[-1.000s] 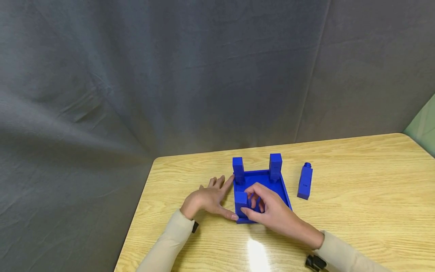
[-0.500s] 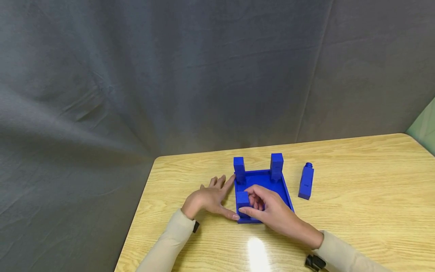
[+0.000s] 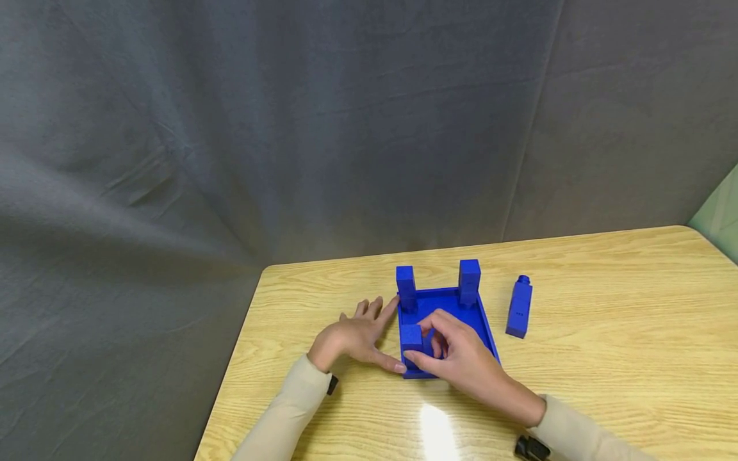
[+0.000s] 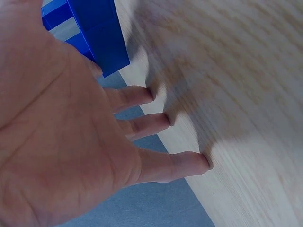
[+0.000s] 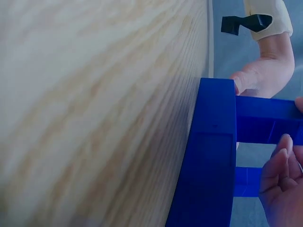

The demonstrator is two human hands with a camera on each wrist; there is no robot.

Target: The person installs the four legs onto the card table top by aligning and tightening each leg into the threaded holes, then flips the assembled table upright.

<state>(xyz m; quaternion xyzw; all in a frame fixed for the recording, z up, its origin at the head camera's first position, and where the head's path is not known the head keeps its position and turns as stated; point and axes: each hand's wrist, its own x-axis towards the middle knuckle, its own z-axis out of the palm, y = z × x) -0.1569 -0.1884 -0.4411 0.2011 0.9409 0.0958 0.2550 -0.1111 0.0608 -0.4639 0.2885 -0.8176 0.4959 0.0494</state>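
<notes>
A shallow blue tray lies on the table, with upright square blue posts at three of its corners. My right hand pinches the near-left post between thumb and index finger; its other fingers are bent beside the post. My left hand is spread along the tray's left side, with the thumb at the near-left corner and the index finger at the far-left one. In the left wrist view, the other left fingers reach down toward the tabletop. The right hand hides the tray's near-right part.
Two more posts rise at the back, the far-left post and the far-right post. A loose blue post with a round threaded-looking end lies on the wooden table right of the tray. A grey curtain hangs behind.
The right hand's fingers have shifted slightly around the near-left post, curling in and then spreading again, and its wrist has edged left. The left hand and the tray stay in place.
</notes>
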